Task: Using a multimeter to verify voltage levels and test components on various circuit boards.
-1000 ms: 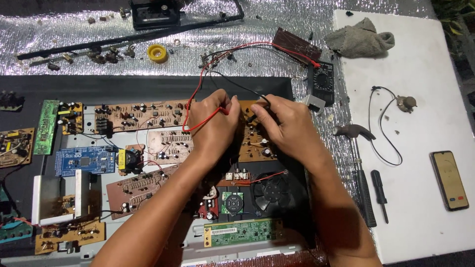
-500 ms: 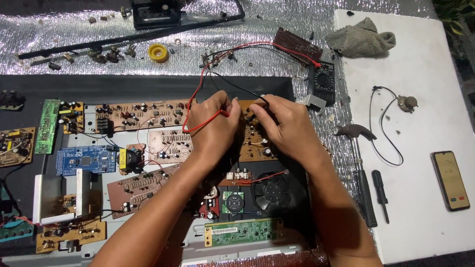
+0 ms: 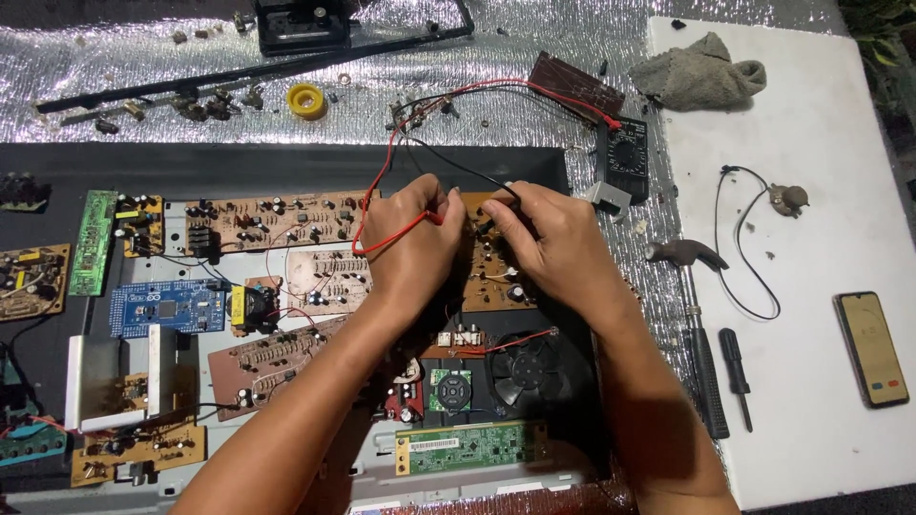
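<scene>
Brown circuit board [image 3: 491, 281] lying flat in the middle of the open black case [image 3: 286, 157], partly hidden under both hands. Long side of the board running away from the person. Left hand [image 3: 410, 243] over the board's left edge, fingers pressed together, pinching the red probe [image 3: 434, 217], tip pointing right onto the board. Right hand [image 3: 549, 243] over the board's top right, fingers pinching the black probe [image 3: 487, 227], tip pointing left and down. Both tips close together near the board's top, both hands just as near.

Red wire [image 3: 377, 205] and black wire [image 3: 458, 170] looping up from the board to the black meter [image 3: 625, 157], up and to the right. Black fan [image 3: 525, 367] just below the board. Long brown board [image 3: 272, 217] to the left, blue board [image 3: 167, 307] farther left. Green board [image 3: 468, 446] well below. Little open room around the board, parts on every side. Hammer [image 3: 692, 315], screwdriver [image 3: 737, 372] and phone [image 3: 870, 348] on the white table [image 3: 821, 172], far to the right.
</scene>
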